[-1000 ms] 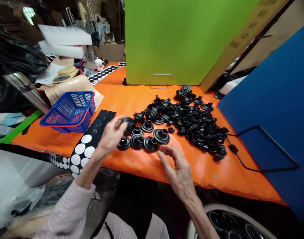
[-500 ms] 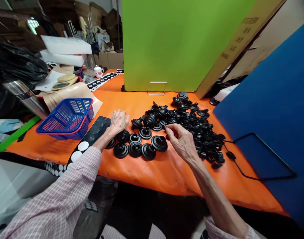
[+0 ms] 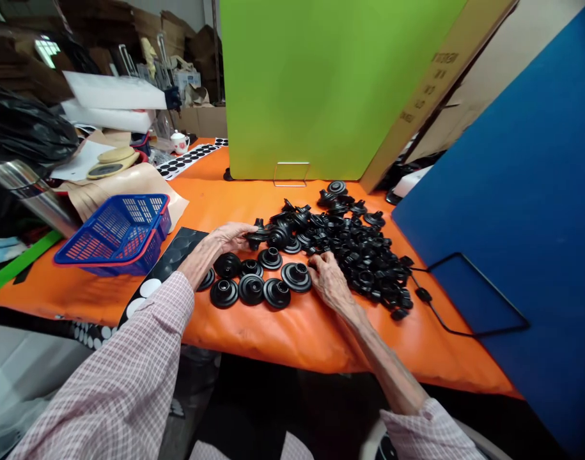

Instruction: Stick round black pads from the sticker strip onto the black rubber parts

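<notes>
From where I stand I count two hands, one left hand (image 3: 231,236) and one right hand (image 3: 331,282). There are eight flanged black discs (image 3: 250,289) set out in front, the leftmost partly behind a forearm. Beyond them is one heap of black parts (image 3: 364,255), too tangled for me to number. I make it two upright boards, one green board (image 3: 296,83) and one blue board (image 3: 513,185); two wire handles, one silver handle (image 3: 291,163) and one black handle (image 3: 495,290); two white foam slabs (image 3: 114,91); one large blue basket (image 3: 98,259); one steel flask (image 3: 33,195); and one lidded white pot (image 3: 179,143).
</notes>
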`<state>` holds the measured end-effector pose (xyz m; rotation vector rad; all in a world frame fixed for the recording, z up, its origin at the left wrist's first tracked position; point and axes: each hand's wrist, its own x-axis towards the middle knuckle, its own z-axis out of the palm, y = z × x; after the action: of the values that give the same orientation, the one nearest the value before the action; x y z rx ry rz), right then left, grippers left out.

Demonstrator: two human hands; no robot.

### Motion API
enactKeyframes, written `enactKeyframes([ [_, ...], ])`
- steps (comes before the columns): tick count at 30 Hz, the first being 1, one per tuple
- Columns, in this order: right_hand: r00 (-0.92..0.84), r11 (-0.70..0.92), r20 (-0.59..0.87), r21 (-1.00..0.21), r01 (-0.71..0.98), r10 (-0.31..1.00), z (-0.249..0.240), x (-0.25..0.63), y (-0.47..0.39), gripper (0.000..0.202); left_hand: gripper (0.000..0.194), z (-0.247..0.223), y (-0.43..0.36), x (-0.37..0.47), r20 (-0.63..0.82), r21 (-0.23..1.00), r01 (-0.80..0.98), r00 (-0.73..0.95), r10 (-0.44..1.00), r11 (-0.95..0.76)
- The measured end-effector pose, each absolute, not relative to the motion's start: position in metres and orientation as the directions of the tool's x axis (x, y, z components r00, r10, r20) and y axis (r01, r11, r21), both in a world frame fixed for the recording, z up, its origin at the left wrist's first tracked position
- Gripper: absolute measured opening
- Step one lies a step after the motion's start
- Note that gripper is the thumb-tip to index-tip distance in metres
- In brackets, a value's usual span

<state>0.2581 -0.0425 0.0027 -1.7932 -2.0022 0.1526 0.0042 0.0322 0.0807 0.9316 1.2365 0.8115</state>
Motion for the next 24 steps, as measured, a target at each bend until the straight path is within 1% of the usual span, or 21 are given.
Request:
enactKeyframes([
  [2,-0.074,0.168,0.264,-0.357,0.919,0.962,0.002,0.257,-0.045,0.019,0.007,0.088,0.026,0.002,-0.433,0.879,-0.131,0.186,0.882,0.459],
  [3,-0.080,0.176,0.271,-0.350,0.920,0.959,0.002,0.256,-0.046,0.019,0.005,0.090,0.023,0.002,-0.450,0.858,-0.174,0.198,0.871,0.483],
  [6,-0.090,0.191,0.297,-0.332,0.924,0.951,0.004,0.258,-0.054,0.017,0.007,0.095,0.018,0.006,-0.485,0.797,-0.273,0.242,0.840,0.539],
  [8,-0.093,0.199,0.314,-0.326,0.924,0.945,0.006,0.260,-0.060,0.022,0.009,0.097,0.016,0.012,-0.490,0.763,-0.324,0.274,0.828,0.559],
  [10,-0.096,0.207,0.324,-0.327,0.922,0.941,0.008,0.264,-0.066,0.027,0.012,0.100,0.013,0.018,-0.480,0.739,-0.374,0.291,0.827,0.561],
  [14,-0.135,0.247,0.316,-0.348,0.905,0.939,0.013,0.273,-0.082,0.028,0.012,0.112,-0.005,0.024,-0.441,0.714,-0.453,0.303,0.845,0.535],
  [17,-0.194,0.295,0.286,-0.371,0.880,0.938,0.015,0.279,-0.099,0.029,0.009,0.120,-0.038,0.023,-0.425,0.740,-0.432,0.293,0.856,0.515],
  [21,-0.232,0.310,0.238,-0.381,0.871,0.943,0.014,0.284,-0.115,0.026,0.026,0.111,-0.094,0.024,-0.417,0.773,-0.345,0.356,0.836,0.532],
  [24,-0.169,0.245,0.225,-0.374,0.894,0.960,0.019,0.283,-0.121,0.028,0.039,0.090,-0.126,0.031,-0.426,0.794,-0.306,0.335,0.840,0.525],
])
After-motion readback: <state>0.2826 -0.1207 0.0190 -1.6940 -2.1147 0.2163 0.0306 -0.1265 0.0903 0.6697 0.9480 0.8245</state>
